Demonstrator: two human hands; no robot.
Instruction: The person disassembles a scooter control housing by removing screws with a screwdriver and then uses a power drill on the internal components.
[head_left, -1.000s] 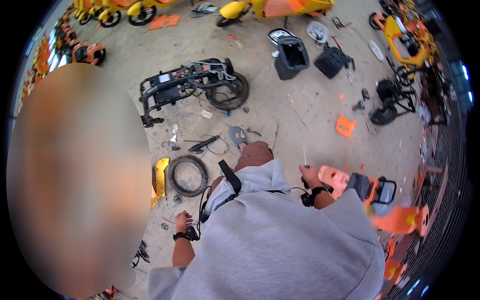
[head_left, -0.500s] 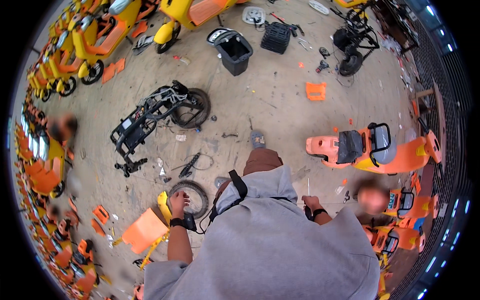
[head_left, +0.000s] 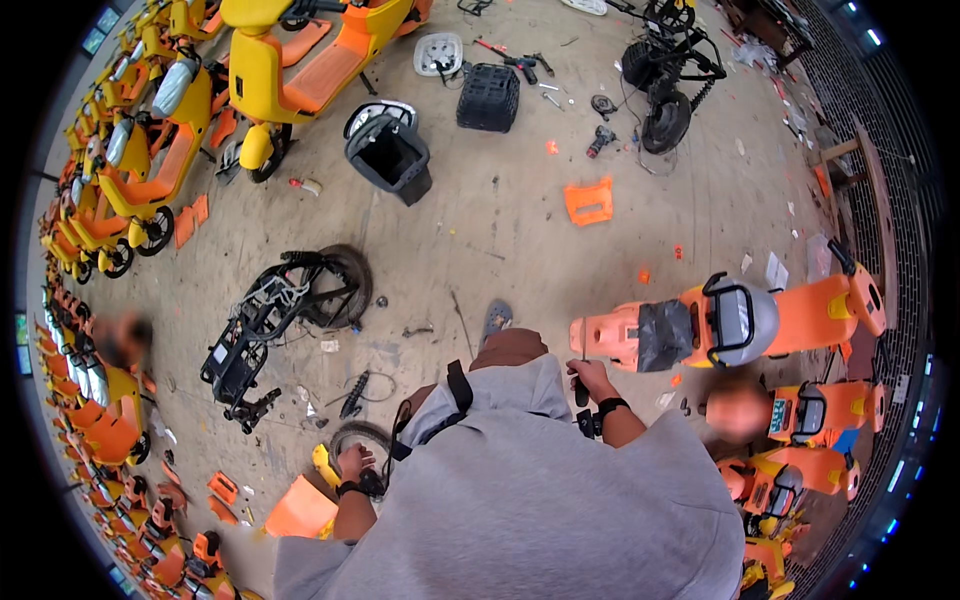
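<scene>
My right hand [head_left: 594,376] is closed around the dark handle of a screwdriver [head_left: 584,345], its thin shaft pointing away from me. It is held off to my right, just short of the rear of an orange scooter [head_left: 612,338] with a black-covered seat area. On the other side, my left hand [head_left: 355,462] hangs with its fingers apart and nothing in them. Below it lies a loose tyre [head_left: 362,430], partly hidden by the hand. Beside that hand are a yellow part [head_left: 324,464] and an orange panel [head_left: 300,508].
A stripped black scooter frame [head_left: 262,315] lies ahead to the left, with a shock absorber [head_left: 353,395] nearer me. Farther off stand a dark bin [head_left: 392,158] and a black crate [head_left: 488,98]. An orange panel [head_left: 589,201] lies ahead. Rows of scooters [head_left: 150,185] line the left.
I have moved forward, and the floor items sit lower in view. My right hand with the screwdriver has come forward, closer to the orange scooter's rear. My left hand stays low and empty.
</scene>
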